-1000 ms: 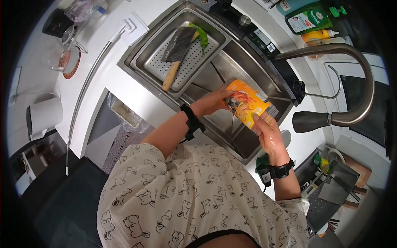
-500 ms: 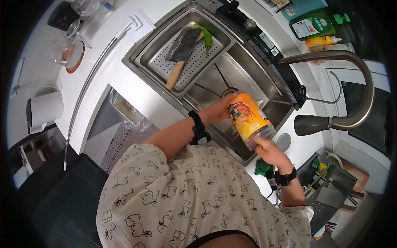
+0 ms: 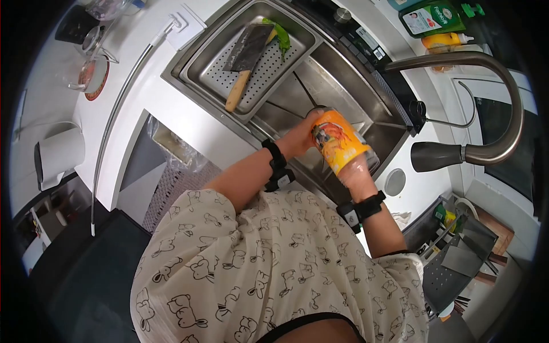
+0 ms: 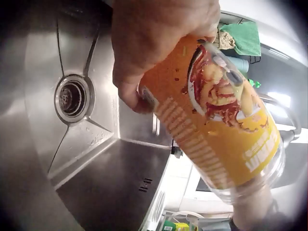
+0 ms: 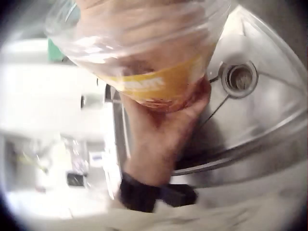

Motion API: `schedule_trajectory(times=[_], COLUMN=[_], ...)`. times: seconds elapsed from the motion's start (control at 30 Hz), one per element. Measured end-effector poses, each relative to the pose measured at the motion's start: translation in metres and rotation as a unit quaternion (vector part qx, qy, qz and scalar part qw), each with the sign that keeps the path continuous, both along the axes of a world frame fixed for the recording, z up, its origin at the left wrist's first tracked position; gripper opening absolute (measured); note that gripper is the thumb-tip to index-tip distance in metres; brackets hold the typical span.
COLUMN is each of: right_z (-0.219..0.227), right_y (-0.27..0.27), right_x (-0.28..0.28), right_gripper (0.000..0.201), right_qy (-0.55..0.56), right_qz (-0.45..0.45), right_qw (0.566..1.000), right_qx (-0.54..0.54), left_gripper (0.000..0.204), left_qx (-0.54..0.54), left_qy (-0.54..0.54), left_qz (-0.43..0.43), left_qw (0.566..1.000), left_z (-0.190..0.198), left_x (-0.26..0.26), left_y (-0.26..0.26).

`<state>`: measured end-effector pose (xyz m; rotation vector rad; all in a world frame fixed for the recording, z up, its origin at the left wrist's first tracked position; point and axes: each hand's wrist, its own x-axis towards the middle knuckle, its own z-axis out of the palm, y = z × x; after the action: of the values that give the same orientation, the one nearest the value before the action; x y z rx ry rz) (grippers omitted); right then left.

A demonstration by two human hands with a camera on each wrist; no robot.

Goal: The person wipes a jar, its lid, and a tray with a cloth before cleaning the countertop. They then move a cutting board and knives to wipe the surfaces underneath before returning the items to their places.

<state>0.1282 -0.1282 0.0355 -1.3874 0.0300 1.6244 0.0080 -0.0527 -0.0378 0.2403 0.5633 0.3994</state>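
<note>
A clear plastic jar (image 3: 338, 142) with an orange-yellow label showing pictured food is held tilted over the steel sink basin (image 3: 382, 117). My left hand (image 3: 298, 137) grips it round its closed end, the thumb along the label in the head view. My right hand (image 3: 358, 176) reaches in through the open end as far as the wrist. Its fingers are hidden behind the label. In the right wrist view, part of that hand shows through the clear wall of the jar (image 5: 101, 50), and the left hand (image 5: 168, 127) grips the far side.
A perforated steel tray (image 3: 197, 86) sits across the sink's left part, bearing a cleaver (image 3: 249, 48) and green peppers (image 3: 281, 39). The faucet (image 3: 512, 114) arches in from the right. A round lid (image 3: 394, 183) lies on the counter. The drain (image 4: 72, 98) is below the jar.
My right hand was gripping the jar's open end from outside, then drew back to its rim, and is now inside it. My left hand keeps its hold.
</note>
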Motion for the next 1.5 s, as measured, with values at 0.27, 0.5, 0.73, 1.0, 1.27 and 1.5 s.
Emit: schedule_trajectory(times=[0.27,0.5,0.73,1.0,1.27,1.5], right_z=[0.061,0.050,0.051,0.045,-0.015,-0.045], right_y=[-0.013,-0.027,-0.023,-0.032,0.011,0.016], right_x=[0.004,0.004,0.038,0.051,0.036,0.037], right_gripper=[0.054,0.041,0.030,0.043,0.044,0.044], right_qy=[0.251,-0.591,-0.442,0.116,-0.115,0.285], right_qz=[-0.048,0.625,0.594,0.114,0.302,-0.120], right_qw=[0.937,0.481,0.669,0.978,0.946,0.949], right_qx=[0.239,0.170,0.063,0.129,0.023,-0.058], left_gripper=[0.050,0.050,0.053,0.054,0.051,0.051], left_qx=[-0.039,0.022,0.098,0.073,-0.027,0.016], left_qy=[0.020,0.045,0.024,-0.055,-0.033,-0.008], left_qz=[0.068,-0.077,-0.183,-0.061,-0.134,-0.115], left_qw=[0.997,0.996,0.978,0.994,0.990,0.993], left_z=[0.008,0.007,0.024,0.021,0.000,0.000], left_x=[-0.016,-0.005,-0.019,-0.018,-0.008,-0.009], left_y=[0.026,0.023,0.034,0.026,0.017,0.016])
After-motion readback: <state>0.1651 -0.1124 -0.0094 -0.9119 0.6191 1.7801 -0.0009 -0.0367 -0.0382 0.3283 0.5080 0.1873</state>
